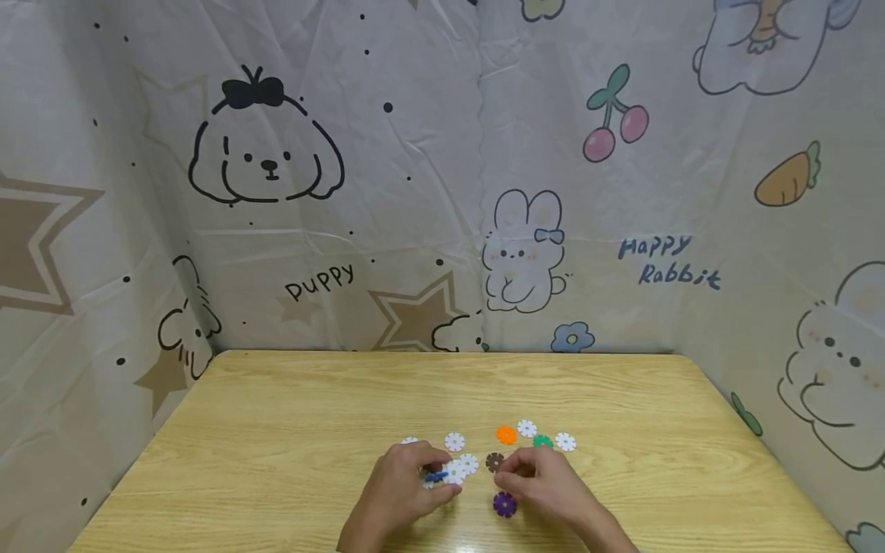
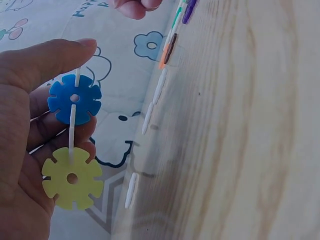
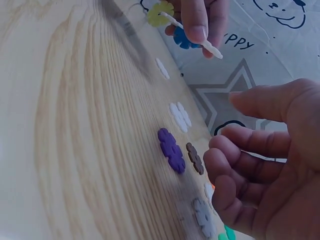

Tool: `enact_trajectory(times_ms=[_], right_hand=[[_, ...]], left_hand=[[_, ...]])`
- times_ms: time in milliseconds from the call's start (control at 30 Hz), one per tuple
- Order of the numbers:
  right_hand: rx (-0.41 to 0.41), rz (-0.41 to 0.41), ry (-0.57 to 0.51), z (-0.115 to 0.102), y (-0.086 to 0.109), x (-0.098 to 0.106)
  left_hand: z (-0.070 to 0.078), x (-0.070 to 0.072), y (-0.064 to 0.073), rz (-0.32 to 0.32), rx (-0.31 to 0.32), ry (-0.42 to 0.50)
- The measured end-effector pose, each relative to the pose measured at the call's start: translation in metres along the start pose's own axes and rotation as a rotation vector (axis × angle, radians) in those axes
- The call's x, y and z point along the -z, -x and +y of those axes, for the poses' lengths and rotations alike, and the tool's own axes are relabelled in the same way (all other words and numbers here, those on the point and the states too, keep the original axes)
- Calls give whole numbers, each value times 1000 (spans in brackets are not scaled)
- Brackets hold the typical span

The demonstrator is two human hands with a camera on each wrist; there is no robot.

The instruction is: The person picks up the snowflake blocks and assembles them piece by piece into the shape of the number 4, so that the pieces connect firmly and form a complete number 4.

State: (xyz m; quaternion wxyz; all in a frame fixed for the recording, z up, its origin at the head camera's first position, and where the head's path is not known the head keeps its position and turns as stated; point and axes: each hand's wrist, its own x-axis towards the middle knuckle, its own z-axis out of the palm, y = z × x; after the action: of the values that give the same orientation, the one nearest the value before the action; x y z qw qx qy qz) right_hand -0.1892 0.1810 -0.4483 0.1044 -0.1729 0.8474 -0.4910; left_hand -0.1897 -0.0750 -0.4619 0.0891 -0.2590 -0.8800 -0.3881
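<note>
My left hand holds a joined chain of notched plastic discs above the table. In the left wrist view the chain shows a blue disc, a yellow disc and a white disc edge-on between them. Another white disc sticks out past the thumb in the right wrist view. My right hand hovers over the table with fingers loosely bent and nothing between them. Nearest to it lie a brown disc and a purple disc.
Behind the hands, loose discs lie flat on the wooden table: an orange one, a green one and several white ones. A printed curtain hangs along the table's back and sides.
</note>
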Motion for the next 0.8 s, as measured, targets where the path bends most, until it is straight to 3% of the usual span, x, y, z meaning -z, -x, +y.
enact_trajectory(times_ms=[400,800], right_hand=[[-26,-66,129,3,2,1],[32,-78,254,10,2,-3]], left_hand=[[0,1,0,-11,9,4],[-2,1,0,-16,5,1]])
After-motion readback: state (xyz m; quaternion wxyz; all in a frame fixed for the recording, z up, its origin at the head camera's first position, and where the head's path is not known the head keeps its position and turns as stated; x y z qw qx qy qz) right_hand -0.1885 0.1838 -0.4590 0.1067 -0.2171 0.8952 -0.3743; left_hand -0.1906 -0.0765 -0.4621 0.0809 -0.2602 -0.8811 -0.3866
